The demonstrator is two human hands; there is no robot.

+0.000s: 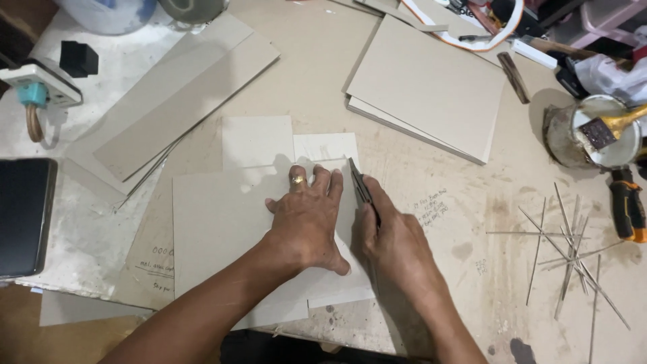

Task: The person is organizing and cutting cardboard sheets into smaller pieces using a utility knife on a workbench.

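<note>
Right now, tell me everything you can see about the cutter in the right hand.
The cutter is a slim, dark knife, seemingly metal. Only its front part shows, slanting up and left from the right hand, whose fingers wrap the rest. Its tip rests on a pale sheet at the right edge of a grey board, beside the left hand's fingertips. Its blade is too small to make out.

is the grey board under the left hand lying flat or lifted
Flat: the grey board lies on the table, pressed by the spread left hand; no edge looks raised.
</note>
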